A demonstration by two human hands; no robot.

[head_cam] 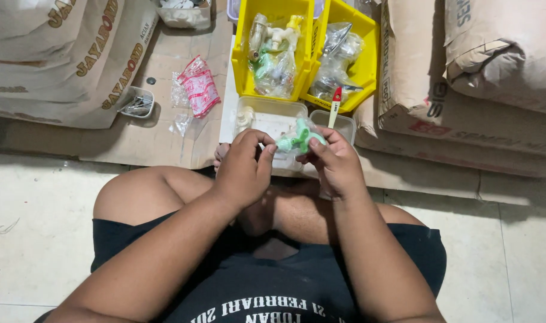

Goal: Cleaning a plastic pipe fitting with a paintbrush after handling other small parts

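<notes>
Just above the centre of the frame we see a small pale green plastic tap (pixel 299 137) inside a clear plastic bag (pixel 309 133), held between two bare hands. The left hand (pixel 244 168) is curled, its fingertips pinching the bag's left end. The right hand (pixel 336 164) is closed around the bag's right side, thumb pressed on top.

Directly behind the hands lie two clear shallow plastic trays (pixel 267 113), side by side on the floor. Above them, at the top centre, stand two yellow plastic bins (pixel 244 54), both holding more bagged taps (pixel 274 57) in green, cream and metal tones. A small red and white tool (pixel 334 103) leans out of the right bin.

To the left of the bins, on flattened cardboard (pixel 159 119), we see a red and white packet (pixel 200 90) and a small clear tub (pixel 137 103). Large paper sacks (pixel 63 54) are stacked in the upper left, and more sacks (pixel 476 78) fill the upper right.

In the lower half we see the person's bare crossed legs (pixel 141 191) and dark shirt (pixel 267 287), seated on a pale tiled floor (pixel 33 239).
</notes>
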